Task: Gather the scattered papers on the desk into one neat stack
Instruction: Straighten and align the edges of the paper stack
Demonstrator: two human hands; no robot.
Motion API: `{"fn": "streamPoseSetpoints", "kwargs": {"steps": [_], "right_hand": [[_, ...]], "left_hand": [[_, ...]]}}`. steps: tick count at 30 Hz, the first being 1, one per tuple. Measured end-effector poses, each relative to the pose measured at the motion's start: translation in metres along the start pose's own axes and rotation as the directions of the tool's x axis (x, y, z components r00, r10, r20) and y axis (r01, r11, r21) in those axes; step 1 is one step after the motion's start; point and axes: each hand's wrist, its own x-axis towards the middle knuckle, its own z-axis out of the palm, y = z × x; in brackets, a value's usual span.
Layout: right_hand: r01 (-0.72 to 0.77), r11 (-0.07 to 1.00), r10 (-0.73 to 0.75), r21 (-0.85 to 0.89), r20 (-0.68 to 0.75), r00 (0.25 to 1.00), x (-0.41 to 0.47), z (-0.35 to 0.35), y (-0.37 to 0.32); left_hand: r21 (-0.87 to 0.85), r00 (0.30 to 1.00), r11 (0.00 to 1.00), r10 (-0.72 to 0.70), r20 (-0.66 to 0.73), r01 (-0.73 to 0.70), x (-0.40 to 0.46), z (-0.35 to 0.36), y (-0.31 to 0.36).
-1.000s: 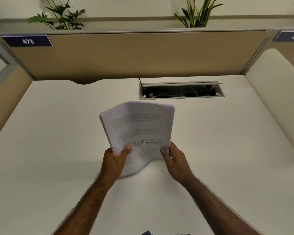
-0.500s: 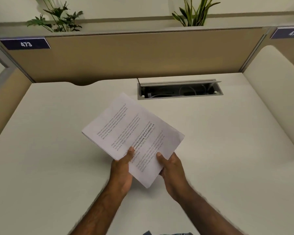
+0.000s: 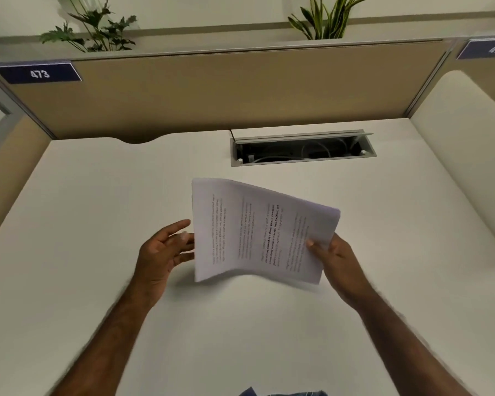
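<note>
The stack of papers (image 3: 265, 232) hangs above the desk (image 3: 97, 195), long axis running left to right, pinched at its right end by the right hand (image 3: 330, 257); the left hand (image 3: 163, 250) (fingers spread, gripping nothing) waits just beside the left edge

Tan partition (image 3: 226, 92), white desk (image 3: 97, 195), plants (image 3: 92, 27) above.

A tan partition panel (image 3: 240, 92) stood behind the white desk. Blue label "473" (image 3: 39, 73) sat on its top left corner, blue label "474" (image 3: 486, 49) at far right. Two leafy plants (image 3: 95, 27) (image 3: 326, 20) rose behind the partition. An open cable tray (image 3: 302, 150) with white cables was set in the desk near the partition.
</note>
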Motion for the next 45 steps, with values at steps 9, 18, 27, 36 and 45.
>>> {"fn": "streamPoseSetpoints", "kwargs": {"steps": [9,18,27,36,45], "right_hand": [[0.090,0.983,-0.097,-0.159,-0.033,0.995,-0.006,0.022,0.000],[0.171,0.972,-0.186,-0.162,-0.084,0.979,-0.010,0.034,0.005],[0.144,0.963,-0.162,-0.229,-0.058,0.985,0.001,0.035,0.038],[0.135,0.943,-0.163,-0.304,-0.070,0.984,0.009,0.032,0.049],[0.108,0.923,-0.139,-0.370,-0.057,0.989,0.010,0.031,0.060]], "left_hand": [[0.316,0.992,0.942,0.091,0.084,-0.113,-0.006,0.044,-0.012],[0.269,0.985,0.959,0.126,-0.119,-0.090,-0.008,0.054,-0.032],[0.286,0.980,0.958,0.093,-0.178,-0.039,-0.013,0.054,-0.065],[0.351,0.983,0.934,0.118,-0.143,-0.062,-0.011,0.057,-0.069],[0.333,0.987,0.942,0.079,-0.142,-0.027,-0.010,0.062,-0.069]]}}
